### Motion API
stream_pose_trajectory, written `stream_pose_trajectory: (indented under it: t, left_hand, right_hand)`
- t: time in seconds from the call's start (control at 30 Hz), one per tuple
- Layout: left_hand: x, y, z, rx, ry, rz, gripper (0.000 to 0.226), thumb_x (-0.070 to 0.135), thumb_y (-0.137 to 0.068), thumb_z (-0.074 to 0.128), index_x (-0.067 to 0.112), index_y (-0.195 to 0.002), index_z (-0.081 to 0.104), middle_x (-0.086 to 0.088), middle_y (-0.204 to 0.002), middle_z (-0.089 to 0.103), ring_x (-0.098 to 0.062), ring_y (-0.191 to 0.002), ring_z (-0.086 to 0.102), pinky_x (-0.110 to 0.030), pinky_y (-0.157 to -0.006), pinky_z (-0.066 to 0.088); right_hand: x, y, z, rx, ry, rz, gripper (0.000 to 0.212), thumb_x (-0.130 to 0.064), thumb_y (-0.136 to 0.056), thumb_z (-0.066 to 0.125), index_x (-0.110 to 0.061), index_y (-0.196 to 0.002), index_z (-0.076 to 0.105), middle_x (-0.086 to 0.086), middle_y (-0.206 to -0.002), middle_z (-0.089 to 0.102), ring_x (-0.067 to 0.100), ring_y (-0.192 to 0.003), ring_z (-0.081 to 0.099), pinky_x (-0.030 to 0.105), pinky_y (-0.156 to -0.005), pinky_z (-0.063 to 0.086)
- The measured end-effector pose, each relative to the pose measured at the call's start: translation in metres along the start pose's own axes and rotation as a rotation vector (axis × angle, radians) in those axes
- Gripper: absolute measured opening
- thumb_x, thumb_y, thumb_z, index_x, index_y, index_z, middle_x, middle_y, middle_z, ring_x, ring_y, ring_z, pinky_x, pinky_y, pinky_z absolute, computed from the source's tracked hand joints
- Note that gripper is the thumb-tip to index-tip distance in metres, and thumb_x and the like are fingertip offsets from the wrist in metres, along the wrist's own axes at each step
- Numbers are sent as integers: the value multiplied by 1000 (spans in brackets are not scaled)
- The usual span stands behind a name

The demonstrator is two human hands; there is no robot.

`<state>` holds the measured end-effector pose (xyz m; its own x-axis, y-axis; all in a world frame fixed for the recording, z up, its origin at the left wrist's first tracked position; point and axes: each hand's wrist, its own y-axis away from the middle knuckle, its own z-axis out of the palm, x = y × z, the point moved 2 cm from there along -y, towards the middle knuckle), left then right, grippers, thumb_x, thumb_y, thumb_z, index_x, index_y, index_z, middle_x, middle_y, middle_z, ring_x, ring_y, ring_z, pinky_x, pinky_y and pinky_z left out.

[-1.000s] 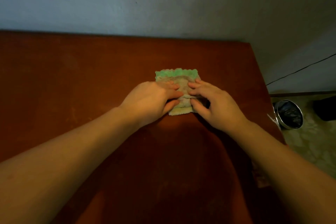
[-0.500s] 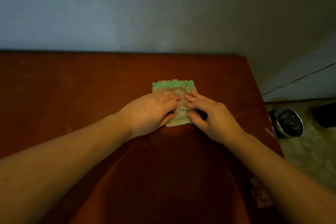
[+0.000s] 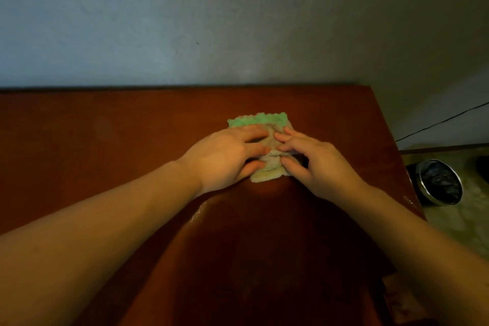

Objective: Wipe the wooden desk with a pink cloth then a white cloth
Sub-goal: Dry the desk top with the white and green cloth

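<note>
While the left hand [image 3: 225,156] presses flat on the folded cloth [image 3: 260,122], pale with a green far edge, the right hand [image 3: 320,164] pinches a fold; cloth lies mid-tabletop [image 3: 105,140].

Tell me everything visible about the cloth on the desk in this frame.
The cloth is small, pale and fuzzy, with a green scalloped far edge. It lies creased on the wooden desk, right of centre. The left hand presses on it with fairly straight fingers; the right hand, fingers curled, seems to pinch a fold near its middle.
</note>
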<state>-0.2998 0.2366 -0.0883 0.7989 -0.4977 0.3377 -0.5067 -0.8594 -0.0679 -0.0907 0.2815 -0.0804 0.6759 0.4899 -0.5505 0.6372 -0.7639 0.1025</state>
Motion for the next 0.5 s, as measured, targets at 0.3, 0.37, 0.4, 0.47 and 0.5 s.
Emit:
stream_pose_trajectory:
  t: [0.3,0.37,0.4,0.47,0.5]
  left_hand:
    - [-6,3,-5,-22,49,-52,44,46,-98,52,28,-138,56,0,-153,43,-15,-141,40,-34,-114,35]
    - [-14,-4,-7,-31,68,-75,43,46,-98,54,29,-137,57,2,-152,43,-13,-141,39,-33,-115,35]
    - [-18,-10,-9,-25,86,-108,42,46,-97,55,30,-136,58,3,-152,43,-12,-141,39,-34,-115,35]
    - [-28,-25,-13,-18,101,-197,41,47,-97,55,33,-135,58,9,-154,40,-11,-141,38,-33,-115,33]
    - [-30,-32,-15,-21,97,-236,41,48,-96,55,35,-135,57,12,-154,39,-11,-141,38,-34,-115,32]
  right_hand:
    - [-12,-3,3,-12,6,73,27,-22,-95,65,-22,-122,67,-14,-145,52,1,-141,35,30,-119,30]
    - [-9,-12,-1,-19,6,47,29,-22,-96,64,-22,-125,65,-12,-146,52,2,-142,35,29,-117,31]
    - [-7,-22,-5,-24,12,34,31,-21,-95,64,-21,-126,64,-9,-145,53,5,-141,38,32,-116,35]
    - [-2,-46,-13,-30,53,56,29,-20,-94,64,-22,-123,64,-4,-140,59,15,-134,49,41,-108,45]
    - [-2,-57,-16,-30,73,86,27,-20,-93,65,-23,-119,63,-2,-136,62,20,-126,56,44,-101,49]
